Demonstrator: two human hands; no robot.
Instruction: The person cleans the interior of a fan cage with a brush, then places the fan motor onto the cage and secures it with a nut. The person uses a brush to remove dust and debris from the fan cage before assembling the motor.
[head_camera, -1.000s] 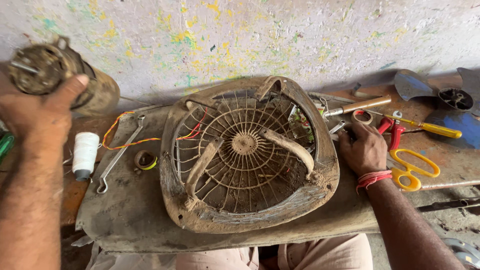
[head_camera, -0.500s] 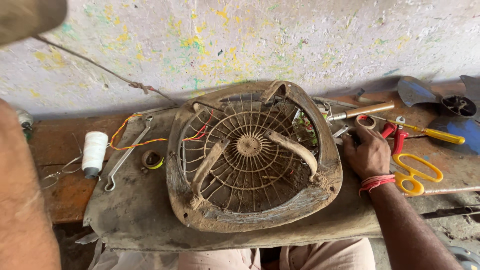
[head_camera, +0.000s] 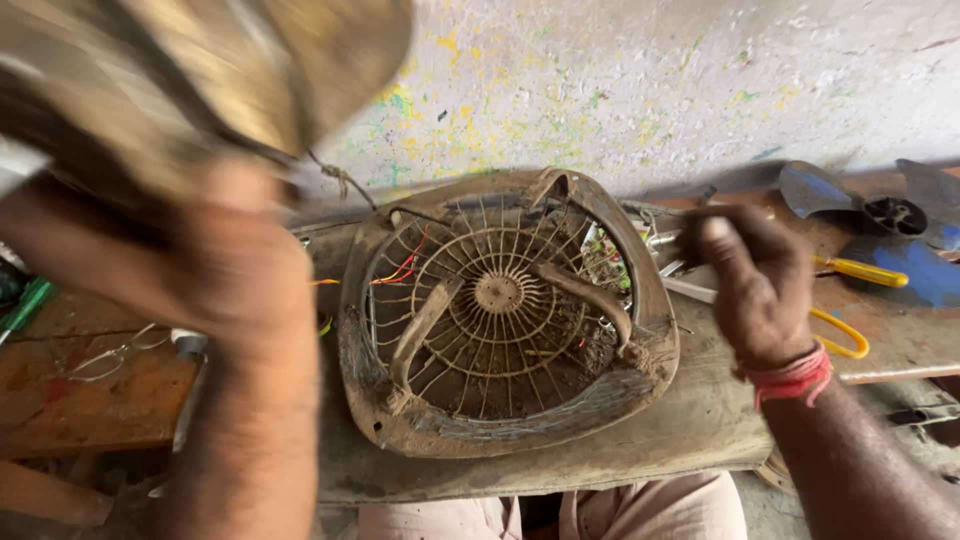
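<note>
My left hand (head_camera: 225, 275) is raised close to the camera and grips a dusty round fan motor (head_camera: 200, 70), which is blurred. A thin cord (head_camera: 340, 180) runs from the motor down toward a dirty fan housing with a wire grille (head_camera: 650, 330) lying on the bench in front of me. My right hand (head_camera: 760, 285), with a red band on the wrist, hovers just right of the housing. Its fingers are closed on a thin dark tool (head_camera: 695, 212) whose kind I cannot tell.
Yellow-handled scissors (head_camera: 845, 335) and a yellow-handled screwdriver (head_camera: 865, 272) lie under and beside my right hand. A blue fan blade (head_camera: 900, 250) sits at the far right. A green-handled tool (head_camera: 25, 305) and bent wire (head_camera: 100, 360) lie left. A paint-flecked wall stands behind the bench.
My left hand has lifted the motor up toward the camera. My right hand has risen off the tools with a thin tool in its fingers.
</note>
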